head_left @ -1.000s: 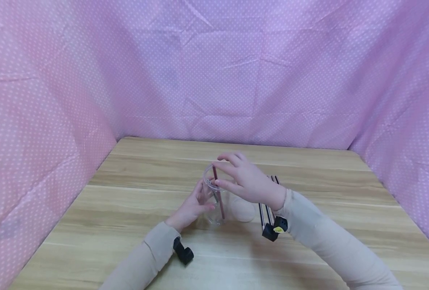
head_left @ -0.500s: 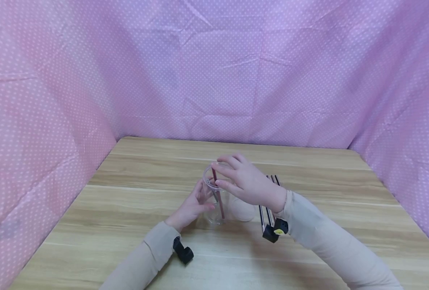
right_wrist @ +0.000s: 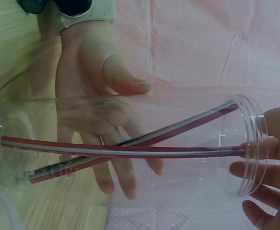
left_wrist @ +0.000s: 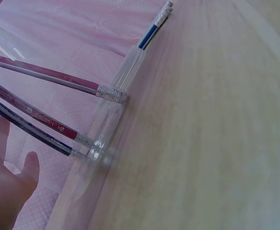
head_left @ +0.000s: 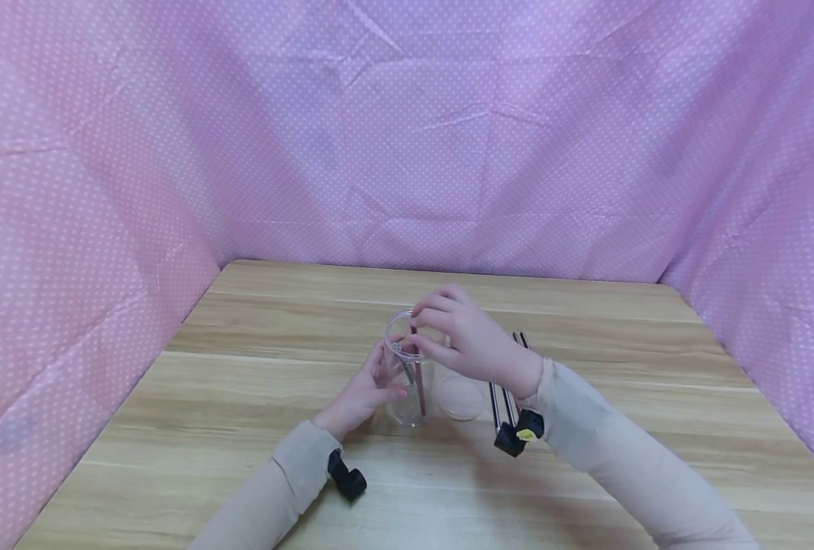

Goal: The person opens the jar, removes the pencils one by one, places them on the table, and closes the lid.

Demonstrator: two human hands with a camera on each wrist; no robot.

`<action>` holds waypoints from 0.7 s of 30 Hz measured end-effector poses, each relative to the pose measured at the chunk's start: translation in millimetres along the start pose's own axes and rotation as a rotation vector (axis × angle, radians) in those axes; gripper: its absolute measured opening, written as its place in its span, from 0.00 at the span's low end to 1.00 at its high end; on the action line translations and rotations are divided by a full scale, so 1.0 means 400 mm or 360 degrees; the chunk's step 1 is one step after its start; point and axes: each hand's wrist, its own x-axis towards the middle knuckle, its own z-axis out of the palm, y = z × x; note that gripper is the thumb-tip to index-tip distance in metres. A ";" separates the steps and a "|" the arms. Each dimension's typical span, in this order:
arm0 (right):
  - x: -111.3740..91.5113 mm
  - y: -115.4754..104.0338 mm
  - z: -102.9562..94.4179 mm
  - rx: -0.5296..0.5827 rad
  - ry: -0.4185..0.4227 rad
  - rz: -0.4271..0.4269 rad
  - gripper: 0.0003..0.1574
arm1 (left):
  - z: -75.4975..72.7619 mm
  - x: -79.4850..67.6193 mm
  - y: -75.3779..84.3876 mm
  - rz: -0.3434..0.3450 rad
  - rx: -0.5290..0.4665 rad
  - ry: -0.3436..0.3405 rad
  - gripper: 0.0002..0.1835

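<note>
A clear plastic jar (head_left: pixel 407 421) stands upright on the table, with two red-and-dark striped pencils inside. My left hand (head_left: pixel 360 396) holds the jar from the left, thumb in front and fingers along the far side. Over the mouth, my right hand (head_left: pixel 474 338) reaches in and pinches the top of one pencil (right_wrist: pixel 178 152). The other pencil (right_wrist: pixel 200 122) leans across it inside the jar. In the left wrist view the pencils' eraser ends (left_wrist: pixel 112 94) point down at the jar's base.
Right of the jar, a clear round lid (head_left: pixel 460 399) lies flat on the table (head_left: pixel 276 321). Several more pencils (head_left: pixel 504 405) lie beyond it, partly hidden under my right wrist and its black camera (head_left: pixel 530 425). Pink dotted cloth (head_left: pixel 420 153) hangs behind and at both sides.
My right hand's fingers have drawn together at the jar's mouth and taken the pencil's top, which has shifted slightly right. My left hand and the jar have stayed put.
</note>
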 end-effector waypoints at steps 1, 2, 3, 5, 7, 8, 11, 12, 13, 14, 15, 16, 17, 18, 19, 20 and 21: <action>0.003 0.002 -0.001 0.0021 -0.0002 -0.0015 0.06 | 0.000 0.001 -0.001 0.0006 -0.0003 -0.0004 0.45; 0.007 0.003 -0.002 0.0048 -0.0013 -0.0020 0.04 | -0.001 0.001 -0.002 0.0011 -0.0003 -0.0008 0.44; 0.011 0.003 -0.005 0.0076 -0.0036 -0.0016 0.03 | -0.001 0.002 -0.004 0.0019 -0.0004 -0.0012 0.44; 0.018 0.003 -0.010 0.0120 -0.0103 0.0026 0.03 | -0.001 0.004 -0.005 0.0022 -0.0005 -0.0015 0.44; 0.026 0.001 -0.017 0.0151 -0.0189 0.0096 0.04 | -0.002 0.004 -0.006 0.0016 -0.0004 -0.0009 0.44; 0.030 -0.001 -0.020 0.0158 -0.0230 0.0127 0.04 | -0.002 0.004 -0.005 0.0011 -0.0002 -0.0007 0.44; 0.042 -0.005 -0.029 0.0141 -0.0325 0.0173 0.06 | -0.003 0.004 -0.003 -0.0009 0.0013 0.0002 0.44; 0.046 -0.006 -0.031 0.0139 -0.0347 0.0178 0.07 | -0.004 0.004 -0.002 -0.0005 0.0012 0.0002 0.44; 0.050 -0.007 -0.033 0.0135 -0.0363 0.0177 0.06 | -0.005 0.004 -0.002 -0.0004 0.0017 0.0003 0.44; 0.053 -0.006 -0.032 0.0134 -0.0376 0.0177 0.06 | -0.006 0.004 -0.001 -0.0003 0.0022 0.0003 0.44; 0.056 -0.007 -0.033 0.0134 -0.0390 0.0182 0.06 | -0.006 0.005 -0.001 -0.0005 0.0023 0.0005 0.44; 0.059 -0.007 -0.034 0.0137 -0.0404 0.0193 0.06 | -0.007 0.005 -0.001 -0.0005 0.0022 0.0007 0.44; 0.061 -0.006 -0.033 0.0142 -0.0419 0.0205 0.06 | -0.007 0.005 -0.001 -0.0005 0.0019 0.0009 0.45; 0.063 -0.006 -0.032 0.0144 -0.0429 0.0218 0.06 | -0.007 0.006 -0.001 -0.0006 0.0015 0.0010 0.45; 0.066 -0.005 -0.031 0.0146 -0.0440 0.0230 0.06 | -0.007 0.006 -0.001 -0.0007 0.0012 0.0010 0.46; 0.068 -0.004 -0.030 0.0145 -0.0447 0.0241 0.07 | -0.008 0.007 -0.001 -0.0007 0.0008 0.0010 0.46; 0.070 -0.005 -0.030 0.0142 -0.0454 0.0250 0.07 | -0.008 0.008 -0.001 -0.0006 0.0001 0.0011 0.47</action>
